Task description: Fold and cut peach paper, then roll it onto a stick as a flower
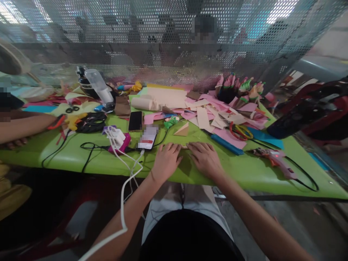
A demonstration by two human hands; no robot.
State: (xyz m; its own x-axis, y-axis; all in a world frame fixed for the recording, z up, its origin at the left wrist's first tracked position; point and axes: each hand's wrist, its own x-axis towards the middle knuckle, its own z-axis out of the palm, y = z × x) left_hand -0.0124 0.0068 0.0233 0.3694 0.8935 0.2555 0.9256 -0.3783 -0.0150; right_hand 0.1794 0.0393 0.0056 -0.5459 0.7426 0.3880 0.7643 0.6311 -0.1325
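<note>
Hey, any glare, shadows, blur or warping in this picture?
Head view: bright glare through the perforated panel, upper left and upper right, with blurred shapes behind it. Head view: soft shadow on the green table between left hand and right hand; lit phone partly pixelated; panel's right end slants, perhaps lens distortion.

My left hand (167, 161) and right hand (205, 158) lie palms down, just beside each other, a narrow gap between them. My fingers stretch forward, loosely bent; both thumbs point inward, towards the opposite hand. Behind the hands, my bare left forearm (129, 212) and right forearm (252, 206) spread apart.
</note>
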